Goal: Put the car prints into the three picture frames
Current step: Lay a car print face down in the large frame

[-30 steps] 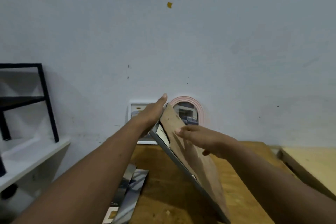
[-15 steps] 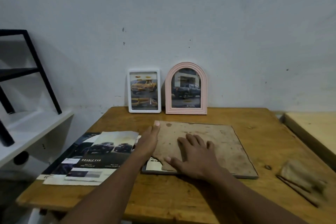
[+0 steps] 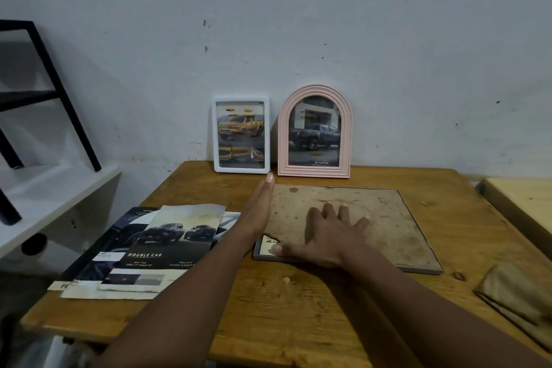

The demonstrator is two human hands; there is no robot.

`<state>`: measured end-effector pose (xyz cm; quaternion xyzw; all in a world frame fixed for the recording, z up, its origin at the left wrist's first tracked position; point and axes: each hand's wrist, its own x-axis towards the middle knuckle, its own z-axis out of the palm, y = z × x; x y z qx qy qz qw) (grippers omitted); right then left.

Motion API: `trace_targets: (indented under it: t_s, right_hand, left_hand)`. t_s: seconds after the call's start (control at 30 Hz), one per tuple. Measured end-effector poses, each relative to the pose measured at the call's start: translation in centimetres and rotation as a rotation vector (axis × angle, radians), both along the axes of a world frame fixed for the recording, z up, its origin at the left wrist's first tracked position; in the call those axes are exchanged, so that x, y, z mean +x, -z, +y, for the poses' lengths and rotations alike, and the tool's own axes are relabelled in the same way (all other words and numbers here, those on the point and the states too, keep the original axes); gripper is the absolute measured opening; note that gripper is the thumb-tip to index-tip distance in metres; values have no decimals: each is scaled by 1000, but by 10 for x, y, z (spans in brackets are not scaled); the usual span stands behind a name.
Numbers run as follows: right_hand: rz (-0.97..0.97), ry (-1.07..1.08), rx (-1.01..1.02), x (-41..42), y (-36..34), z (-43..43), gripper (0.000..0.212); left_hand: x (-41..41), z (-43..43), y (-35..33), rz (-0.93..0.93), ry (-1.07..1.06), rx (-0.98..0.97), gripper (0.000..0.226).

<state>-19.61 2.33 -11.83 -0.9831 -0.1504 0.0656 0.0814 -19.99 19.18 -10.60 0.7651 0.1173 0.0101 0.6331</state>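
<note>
A large grey frame lies face down on the wooden table, its brown backing board on top. A corner of a print shows at its near left. My right hand lies flat on the board, fingers spread, thumb at that corner. My left hand rests edge-on along the board's left side, fingers straight. At the wall stand a white frame with a yellow car print and a pink arched frame with a dark pickup print.
Loose car brochures lie on the table's left part. A brown folded stand piece lies at the right edge. A second pale table sits to the right, a white shelf with a black rack to the left.
The large frame, held tilted up a second ago, now lies flat on the table. Both hands came down with it; the view dropped to the table top.
</note>
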Motion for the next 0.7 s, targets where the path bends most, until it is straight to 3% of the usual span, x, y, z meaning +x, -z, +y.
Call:
trace_targets:
  t_s: [0.1,0.13,0.3,0.43,0.63,0.7]
  right_hand:
    - [9,44,14,5,-2,1,140]
    - [10,51,13,8,-3,2,136]
    - [5,13,-72,16,-22,8,112]
    - [-176,-180,-110,12,-41,7,80]
    - [-245,-274,-38,11,-50,5,48]
    - [-245,-294,-17,11,-49,6,47]
  left_hand:
    - [4,-6,-12,11,-9,-80,50]
    - [7,-7,-12,1,-9,-101,44]
    - [17,-4,-10,-6,-12,-187,52]
    - [23,2,-3,-15,21,-235,75]
    - [22,0,-7,-14,14,-228,51]
    - [19,-3,-9,-23,-9,-188,45]
